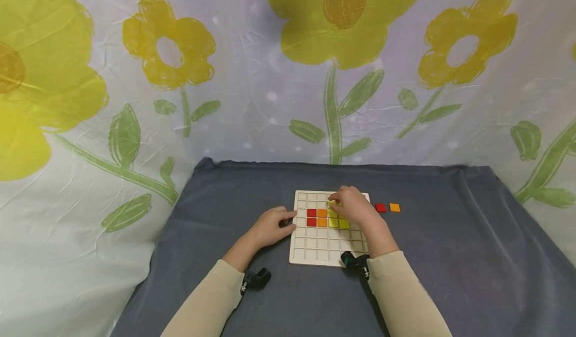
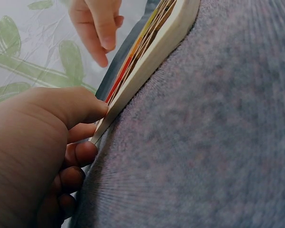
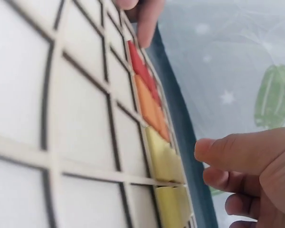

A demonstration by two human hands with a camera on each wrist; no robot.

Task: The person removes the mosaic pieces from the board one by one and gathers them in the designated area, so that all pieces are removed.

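A pale wooden grid board (image 1: 315,255) lies on the dark cloth. Side by side in its cells sit two red tiles (image 1: 311,222), two orange tiles (image 1: 322,222) and several yellow tiles (image 1: 344,224). My left hand (image 1: 268,227) touches the board's left edge with thumb and index fingertips, its other fingers loosely bent. Over the yellow tiles hovers my right hand (image 1: 353,207), which partly hides them and the board's upper right. In the right wrist view, the right thumb (image 3: 237,148) and fingers stand beside the tile rows with nothing visible between them.
A loose red tile (image 1: 380,207) and a loose orange tile (image 1: 394,207) lie right of the board. Dark grey cloth (image 1: 450,257) covers the table. Behind it hangs a white curtain (image 1: 252,102) printed with yellow flowers. Each wrist carries a black camera (image 1: 257,279).
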